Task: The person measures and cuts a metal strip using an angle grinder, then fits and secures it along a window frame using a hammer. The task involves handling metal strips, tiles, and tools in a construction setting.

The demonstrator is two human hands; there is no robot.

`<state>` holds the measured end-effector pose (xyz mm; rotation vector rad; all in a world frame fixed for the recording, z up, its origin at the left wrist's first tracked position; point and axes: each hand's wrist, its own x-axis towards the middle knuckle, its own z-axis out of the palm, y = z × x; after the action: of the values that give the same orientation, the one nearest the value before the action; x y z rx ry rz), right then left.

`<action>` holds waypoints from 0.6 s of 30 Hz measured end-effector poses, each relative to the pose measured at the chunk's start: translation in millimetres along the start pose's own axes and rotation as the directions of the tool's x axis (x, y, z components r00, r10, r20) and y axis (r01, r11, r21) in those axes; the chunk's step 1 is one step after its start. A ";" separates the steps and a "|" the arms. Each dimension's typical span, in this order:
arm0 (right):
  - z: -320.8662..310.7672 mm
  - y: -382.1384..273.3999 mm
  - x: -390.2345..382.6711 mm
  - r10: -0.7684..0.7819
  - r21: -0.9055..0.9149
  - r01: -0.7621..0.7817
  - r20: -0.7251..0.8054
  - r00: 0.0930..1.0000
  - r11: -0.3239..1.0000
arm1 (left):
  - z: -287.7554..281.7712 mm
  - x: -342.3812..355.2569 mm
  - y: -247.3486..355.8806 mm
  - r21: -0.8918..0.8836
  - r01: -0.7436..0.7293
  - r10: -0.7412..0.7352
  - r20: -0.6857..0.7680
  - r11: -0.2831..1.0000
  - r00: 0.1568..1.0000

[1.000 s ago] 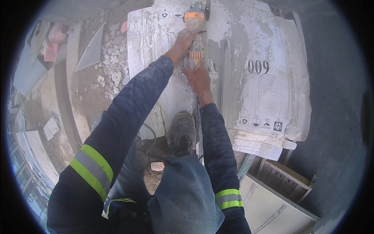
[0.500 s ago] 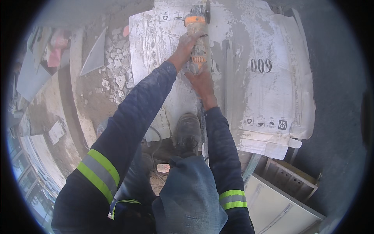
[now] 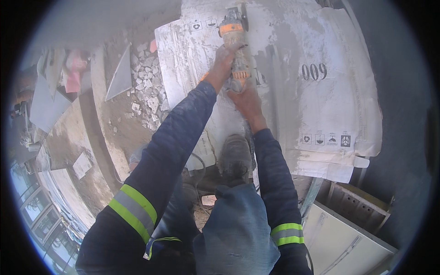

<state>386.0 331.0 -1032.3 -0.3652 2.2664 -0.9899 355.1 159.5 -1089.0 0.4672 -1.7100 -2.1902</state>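
Observation:
Both my hands are closed around an angle grinder (image 3: 231, 28), grey with orange bands and coated in dust. My left hand (image 3: 224, 62) wraps its body near the head, and my right hand (image 3: 248, 99) grips the rear end. The grinder's disc (image 3: 244, 17) stands on edge at the far right of its head, over a dusty white sheet of printed packaging (image 3: 330, 105). Haze blurs the far end, so contact between disc and surface cannot be made out. My shoe (image 3: 236, 155) rests at the sheet's near edge.
Broken white rubble (image 3: 149, 87) lies left of the sheet, beside a triangular offcut (image 3: 119, 75). Farther left are pink scraps (image 3: 74, 73) and leaning panels. A cable (image 3: 200, 172) loops by my leg. A pale panel (image 3: 343, 238) and a metal channel (image 3: 357, 208) stand at near right.
The whole view has shifted, moving the scene slightly right in the picture. Both hands keep their hold on the grinder, which stays over the same sheet. Haze at the upper left looks thicker.

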 end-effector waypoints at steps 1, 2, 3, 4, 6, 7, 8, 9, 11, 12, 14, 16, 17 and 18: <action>0.3 0.6 -0.6 0.007 0.002 -0.007 0.003 1.000 1.000 | 1.2 -0.2 -0.6 -0.003 0.025 -0.025 -0.014 1.000 1.000; -0.9 2.2 -1.6 0.013 -0.002 -0.013 0.007 1.000 1.000 | 5.2 -0.3 -1.9 0.000 0.042 -0.042 -0.035 0.999 0.998; -1.2 3.3 -2.2 0.019 -0.007 -0.019 0.012 1.000 1.000 | 6.3 -0.2 -2.2 -0.004 0.048 -0.048 -0.040 0.999 0.998; -0.3 3.8 -2.7 0.013 -0.009 -0.013 0.007 1.000 1.000 | 7.1 -0.6 -2.5 -0.009 0.054 -0.054 -0.045 0.999 0.998; 1.0 4.3 -4.0 -0.006 -0.017 0.006 0.001 1.000 1.000 | 3.4 -1.1 -7.3 -0.013 0.029 -0.029 -0.027 1.000 0.999; 1.0 4.6 -4.4 -0.007 -0.025 0.007 -0.001 1.000 1.000 | 1.7 -1.0 -9.5 -0.004 0.011 -0.011 -0.019 1.000 1.000; 0.9 3.6 -5.5 -0.008 -0.031 0.008 -0.002 1.000 0.999 | 0.5 -1.0 -10.2 0.024 -0.014 0.014 -0.010 1.000 1.000; 0.9 2.4 -6.9 -0.009 -0.038 0.009 -0.003 1.000 0.999 | -0.8 -2.1 -10.9 0.029 -0.004 0.005 -0.013 1.000 1.000; 0.1 3.3 -9.3 -0.044 -0.006 0.044 -0.021 0.999 0.999 | 1.9 -6.8 -8.9 0.010 0.052 -0.052 -0.023 0.999 0.998; -0.3 5.2 -10.1 -0.059 0.010 0.060 -0.034 0.998 0.998 | 5.2 -8.1 -5.7 0.021 0.048 -0.048 -0.019 0.999 0.999; 2.9 6.9 -12.7 -0.073 -0.056 0.068 -0.093 0.993 0.996 | 8.0 -11.4 -0.6 0.078 -0.013 0.013 -0.002 0.997 1.000; 4.0 8.7 -14.3 -0.067 -0.059 0.061 -0.105 0.992 0.996 | 9.2 -13.3 2.5 0.043 0.037 -0.036 -0.022 0.998 0.999; 2.7 11.4 -14.4 -0.046 -0.028 0.043 -0.092 0.995 0.999 | 17.5 -17.6 14.8 -0.041 0.147 -0.148 -0.045 0.988 0.988; 1.9 14.0 -14.5 -0.024 0.003 0.025 -0.079 0.997 1.000 | 24.7 -20.1 25.2 -0.126 0.253 -0.261 -0.058 0.959 0.964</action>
<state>398.3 346.3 -1037.2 -0.3585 2.3353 -1.0382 363.4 183.9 -1057.6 0.7681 -1.5448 -2.4027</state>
